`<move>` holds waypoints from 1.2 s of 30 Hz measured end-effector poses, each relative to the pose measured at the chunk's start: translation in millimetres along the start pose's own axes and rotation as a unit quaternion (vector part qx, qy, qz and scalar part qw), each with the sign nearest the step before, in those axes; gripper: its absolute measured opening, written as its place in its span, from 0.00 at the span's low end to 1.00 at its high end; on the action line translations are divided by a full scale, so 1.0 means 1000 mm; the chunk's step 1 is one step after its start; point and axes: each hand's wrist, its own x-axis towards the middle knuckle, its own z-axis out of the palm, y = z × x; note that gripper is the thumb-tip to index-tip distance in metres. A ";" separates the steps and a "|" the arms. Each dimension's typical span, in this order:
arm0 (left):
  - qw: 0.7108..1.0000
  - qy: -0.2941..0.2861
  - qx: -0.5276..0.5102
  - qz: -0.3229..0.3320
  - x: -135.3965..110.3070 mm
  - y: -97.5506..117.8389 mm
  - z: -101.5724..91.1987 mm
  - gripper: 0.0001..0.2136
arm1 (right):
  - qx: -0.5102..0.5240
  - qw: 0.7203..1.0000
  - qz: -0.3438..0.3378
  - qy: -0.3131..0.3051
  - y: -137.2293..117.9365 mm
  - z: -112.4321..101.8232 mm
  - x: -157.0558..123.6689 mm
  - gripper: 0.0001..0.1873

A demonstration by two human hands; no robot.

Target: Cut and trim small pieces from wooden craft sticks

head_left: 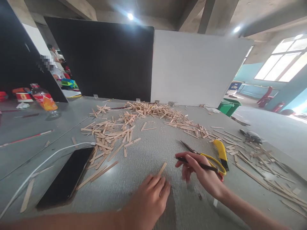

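Note:
On the tabletop, the fingers of my left hand (152,195) are closed together over a wooden craft stick (162,168); its upper end sticks out past my fingertips. Held in my right hand (202,174) is a slim black pen (207,166), gripped between thumb and fingers and pointing left. Scissors (188,147) with yellow handles lie behind and partly under the right hand, blades towards the far left. Beside them rests a yellow-and-black curved handle (221,153), possibly of a cutter. Loose craft sticks (105,134) are heaped beyond both hands.
A phone (67,177) with a white cable (48,158) lies at left. Farther left stand a drink bottle (44,99) and a red-and-white tub (23,95). Black (107,60) and white panels (194,67) close off the back. Wood scraps (268,163) spread along the right side.

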 end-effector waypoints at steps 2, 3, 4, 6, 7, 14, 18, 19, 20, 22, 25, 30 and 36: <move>1.000 0.001 -0.001 0.008 0.001 -0.003 -0.001 0.12 | 0.121 0.990 0.074 -0.023 0.008 0.007 0.004 0.22; 1.000 0.005 0.008 0.011 0.003 -0.004 -0.004 0.12 | 0.141 0.986 0.083 -0.030 0.012 0.009 0.006 0.21; 0.999 0.014 0.030 0.009 0.005 -0.005 -0.007 0.13 | 0.150 0.984 0.086 -0.034 0.017 0.010 0.006 0.21; 0.997 0.014 0.080 0.000 0.009 -0.007 -0.013 0.14 | 0.169 0.981 0.089 -0.037 0.025 0.010 0.005 0.19; 0.996 -0.005 0.091 0.000 0.011 -0.007 -0.016 0.14 | 0.180 0.979 0.092 -0.040 0.028 0.009 0.005 0.18; 0.998 -0.022 0.039 0.048 0.014 -0.008 -0.020 0.12 | 0.143 0.984 0.081 -0.068 0.030 0.004 0.002 0.13; 1.000 0.000 -0.022 0.017 0.011 -0.001 -0.019 0.14 | 0.081 0.991 0.085 -0.066 0.026 0.004 0.001 0.20; 0.999 -0.004 -0.048 0.011 0.010 0.001 -0.019 0.17 | 0.073 0.991 0.085 -0.069 0.025 0.004 0.001 0.20; 0.998 -0.006 -0.067 0.009 0.009 0.003 -0.019 0.19 | 0.068 0.992 0.083 -0.074 0.024 0.004 0.001 0.20; 0.997 0.001 -0.075 0.008 0.007 0.006 -0.018 0.19 | 0.062 0.992 0.076 -0.084 0.024 0.004 0.000 0.18; 0.997 0.012 -0.071 0.019 0.006 0.007 -0.018 0.17 | 0.071 0.991 0.072 -0.093 0.024 0.004 0.000 0.16; 0.996 0.008 -0.071 0.046 0.007 0.005 -0.017 0.17 | 0.060 0.986 0.095 -0.122 0.018 0.003 0.003 0.16; 0.995 0.007 -0.079 0.058 0.008 0.005 -0.015 0.15 | 0.013 0.979 0.139 -0.149 0.018 0.008 0.004 0.19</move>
